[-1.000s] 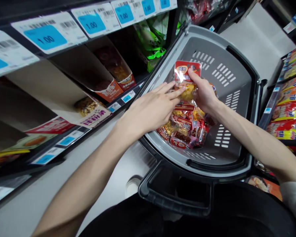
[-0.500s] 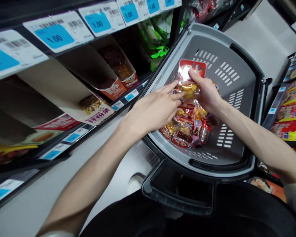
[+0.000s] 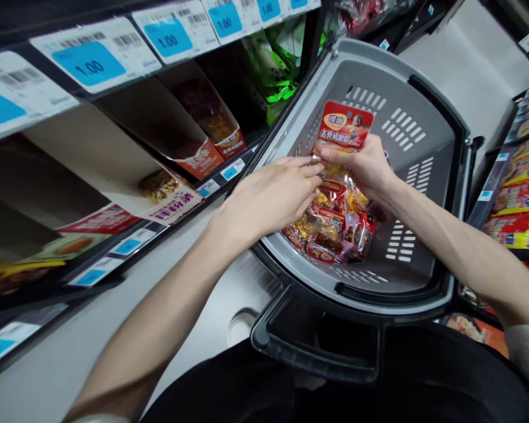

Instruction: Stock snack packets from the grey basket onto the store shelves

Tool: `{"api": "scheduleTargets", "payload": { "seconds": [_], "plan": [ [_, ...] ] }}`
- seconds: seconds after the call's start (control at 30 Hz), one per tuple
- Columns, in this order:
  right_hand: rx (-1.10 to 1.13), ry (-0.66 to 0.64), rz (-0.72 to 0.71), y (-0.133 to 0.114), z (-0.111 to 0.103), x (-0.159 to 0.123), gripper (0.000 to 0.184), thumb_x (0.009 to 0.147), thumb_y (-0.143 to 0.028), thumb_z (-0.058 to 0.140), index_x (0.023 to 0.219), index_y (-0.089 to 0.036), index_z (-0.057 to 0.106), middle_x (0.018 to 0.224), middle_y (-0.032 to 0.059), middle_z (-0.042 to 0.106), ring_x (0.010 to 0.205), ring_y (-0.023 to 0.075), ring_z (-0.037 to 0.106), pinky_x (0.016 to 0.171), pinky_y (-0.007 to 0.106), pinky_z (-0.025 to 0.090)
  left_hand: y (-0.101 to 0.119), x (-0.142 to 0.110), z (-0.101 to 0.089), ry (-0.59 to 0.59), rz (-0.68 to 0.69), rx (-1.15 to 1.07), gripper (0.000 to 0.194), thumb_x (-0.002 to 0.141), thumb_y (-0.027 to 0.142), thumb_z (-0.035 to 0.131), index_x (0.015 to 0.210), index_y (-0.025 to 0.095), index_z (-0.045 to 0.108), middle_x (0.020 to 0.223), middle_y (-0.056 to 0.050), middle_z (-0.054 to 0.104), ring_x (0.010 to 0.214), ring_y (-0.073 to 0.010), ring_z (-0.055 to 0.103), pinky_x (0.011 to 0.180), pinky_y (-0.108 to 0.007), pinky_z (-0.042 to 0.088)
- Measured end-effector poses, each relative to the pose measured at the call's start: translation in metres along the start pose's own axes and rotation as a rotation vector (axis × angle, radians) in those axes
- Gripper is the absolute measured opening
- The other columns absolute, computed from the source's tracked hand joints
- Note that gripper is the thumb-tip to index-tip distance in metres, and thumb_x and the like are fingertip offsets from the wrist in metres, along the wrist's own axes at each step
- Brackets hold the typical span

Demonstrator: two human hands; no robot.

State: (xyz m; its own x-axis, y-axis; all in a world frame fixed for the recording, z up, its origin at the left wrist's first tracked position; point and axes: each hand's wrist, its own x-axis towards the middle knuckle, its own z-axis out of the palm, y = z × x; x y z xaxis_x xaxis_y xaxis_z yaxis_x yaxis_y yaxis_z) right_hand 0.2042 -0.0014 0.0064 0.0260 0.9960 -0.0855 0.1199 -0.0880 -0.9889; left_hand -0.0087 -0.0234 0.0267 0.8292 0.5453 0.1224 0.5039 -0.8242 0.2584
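Observation:
A small clear snack packet with a red printed header (image 3: 346,124) is held up over the grey shopping basket (image 3: 441,111). My right hand (image 3: 368,164) is closed on its right side, the thumb lying across the front just below the header. From the left, my left hand (image 3: 277,191) reaches over the basket rim, its fingers stretched out and the tips at the packet's left edge. Beneath both hands, several small snack packets (image 3: 330,226) with red, yellow and brown contents lie heaped in the basket. The held packet's lower part is partly hidden by my fingers.
Shelves with price tags (image 3: 88,61) and open snack boxes (image 3: 176,202) line the left side, close to the basket. On the right is a rack of colourful bags (image 3: 522,200). The basket's black handle (image 3: 317,361) hangs toward my body.
The packet's red header has tilted, so its print now shows without glare. My right thumb has slid down from the header to just below it. My left hand has barely moved.

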Motion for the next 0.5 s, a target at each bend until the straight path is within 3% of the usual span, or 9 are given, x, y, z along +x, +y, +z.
{"api": "scheduleTargets", "payload": {
  "seconds": [0.23,0.5],
  "plan": [
    [0.044,-0.019,-0.014,0.004,-0.001,0.002,0.044,0.060,-0.030,0.102,0.093,-0.021,0.074,0.105,0.0097,0.081,0.111,0.0344,0.077,0.104,0.058,0.065,0.002,0.000,0.000,0.008,0.002,0.023,0.038,0.107,0.020,0.044,0.133,0.014,0.072,0.144,-0.011,0.070,0.140,-0.0267,0.063,0.123,-0.045,0.045],
    [0.070,-0.017,-0.040,0.006,0.001,0.001,0.043,0.064,-0.033,0.100,0.094,-0.022,0.071,0.104,0.0079,0.080,0.110,0.0338,0.076,0.096,0.058,0.067,0.010,-0.001,-0.009,-0.082,-0.061,0.151,0.033,0.107,0.022,0.045,0.127,0.015,0.071,0.115,-0.012,0.078,0.113,-0.0285,0.074,0.103,-0.043,0.053]
  ]
}}
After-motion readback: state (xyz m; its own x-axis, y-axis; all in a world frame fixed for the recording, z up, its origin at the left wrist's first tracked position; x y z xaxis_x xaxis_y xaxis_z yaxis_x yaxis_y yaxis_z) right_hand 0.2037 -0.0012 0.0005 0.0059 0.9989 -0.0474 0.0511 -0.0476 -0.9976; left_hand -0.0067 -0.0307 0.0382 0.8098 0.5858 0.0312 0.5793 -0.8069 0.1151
